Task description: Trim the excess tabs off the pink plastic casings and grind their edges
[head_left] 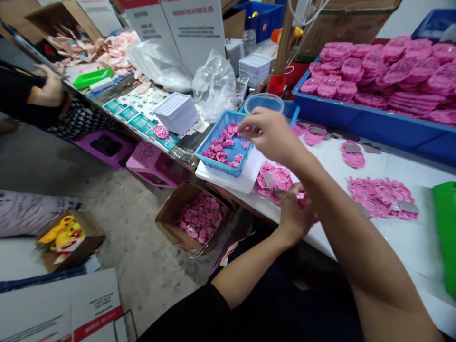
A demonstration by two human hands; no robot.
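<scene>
My right hand (269, 135) reaches across my body over a small blue basket (213, 138) of small pink plastic pieces (224, 147), with fingertips pinched together at the basket's far side. My left hand (292, 214) sits near the table's front edge, fingers closed around a pink plastic part (302, 198). A pile of round pink parts (274, 179) lies just beside the left hand. The basket rests on a white tray (245, 178).
A large blue crate (374, 126) holds stacked pink parts (384, 71). More pink parts (381, 195) lie on the white table. A cardboard box (171, 216) of pink pieces sits on the floor. Another person's arm (42, 92) is at far left. A green bin (445, 232) stands at right.
</scene>
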